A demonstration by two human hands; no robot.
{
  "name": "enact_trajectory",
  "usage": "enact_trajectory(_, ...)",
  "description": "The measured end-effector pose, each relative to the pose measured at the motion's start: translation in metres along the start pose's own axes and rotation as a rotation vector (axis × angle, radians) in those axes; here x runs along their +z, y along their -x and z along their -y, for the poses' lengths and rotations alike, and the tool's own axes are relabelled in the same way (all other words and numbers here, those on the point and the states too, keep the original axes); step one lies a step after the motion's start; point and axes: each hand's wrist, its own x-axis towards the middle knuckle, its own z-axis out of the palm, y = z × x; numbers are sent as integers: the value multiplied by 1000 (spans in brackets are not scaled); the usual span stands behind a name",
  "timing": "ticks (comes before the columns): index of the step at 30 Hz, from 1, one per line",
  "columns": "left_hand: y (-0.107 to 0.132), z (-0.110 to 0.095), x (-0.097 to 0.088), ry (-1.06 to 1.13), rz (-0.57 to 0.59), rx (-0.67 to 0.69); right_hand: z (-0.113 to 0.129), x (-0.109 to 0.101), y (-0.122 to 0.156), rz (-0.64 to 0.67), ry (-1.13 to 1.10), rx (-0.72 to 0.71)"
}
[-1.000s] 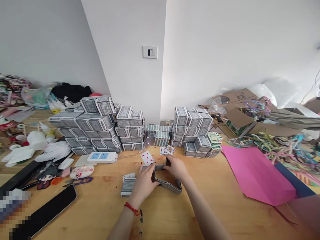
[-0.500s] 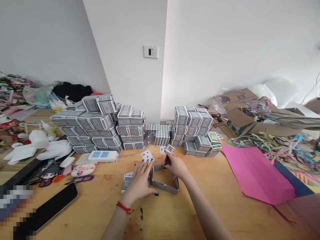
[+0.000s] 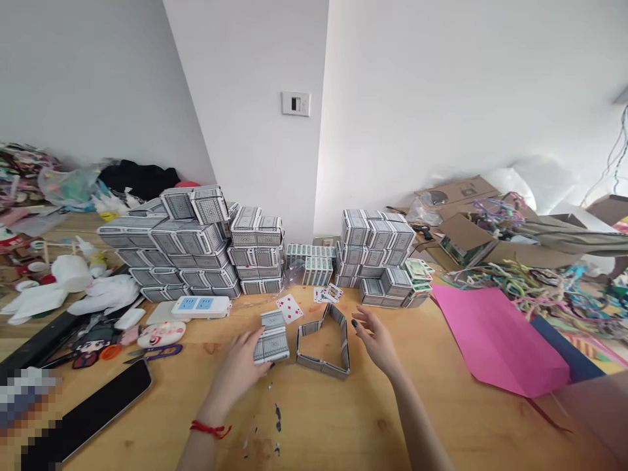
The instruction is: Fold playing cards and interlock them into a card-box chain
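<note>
A ring of card decks standing on edge (image 3: pixel 324 343) sits on the wooden table (image 3: pixel 343 418) in front of me. My left hand (image 3: pixel 240 369) grips a small stack of patterned card decks (image 3: pixel 271 337) just left of the ring. To the ring's right hovers my right hand (image 3: pixel 375 337), fingers spread, holding nothing and not touching the ring. Loose face-up playing cards (image 3: pixel 289 307) lie just behind the ring, with a few more cards (image 3: pixel 328 293) further back.
Large piles of boxed decks (image 3: pixel 196 248) and a second pile of boxed decks (image 3: pixel 380 252) line the wall. A power strip (image 3: pixel 201 306), scissors (image 3: pixel 154 353) and a phone (image 3: pixel 98 409) lie at left. Pink paper (image 3: pixel 495 340) and tangled pipe cleaners (image 3: pixel 534 281) lie at right.
My left hand left the ring and picked up the deck stack beside it. My right hand lifted off the ring's far side and opened.
</note>
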Motion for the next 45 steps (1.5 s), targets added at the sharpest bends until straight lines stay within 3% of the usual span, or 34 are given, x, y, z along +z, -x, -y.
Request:
enact_trajectory(3,-5,-1,-10,64,-143,-21,5,-3,8,-35,-44,-4)
enact_trajectory(6,-6,-19,-20,179,-207,75,21,-1,15,-34,-85,-26)
enact_trajectory(13,0,-83,-23,368,11,356,73,20,34,298,-334,-28)
enact_trajectory(16,-1,-93,-23,437,56,403,80,27,39,314,-503,15)
enact_trajectory(19,-8,-92,-21,580,27,436,75,28,42,242,-589,85)
enact_trajectory(21,-14,-85,-16,750,-11,379,68,26,43,177,-606,134)
enact_trajectory(23,-21,-76,-6,938,-25,216,60,24,43,117,-604,192)
enact_trajectory(26,-28,-62,9,1107,69,-22,50,22,42,55,-606,275)
enact_trajectory(31,-27,-56,17,1274,190,-203,44,24,42,-12,-596,321)
enact_trajectory(36,-25,-64,11,1218,287,-208,46,26,46,-86,-524,270)
enact_trajectory(45,-32,-66,15,1062,101,-101,47,27,48,-108,-426,175)
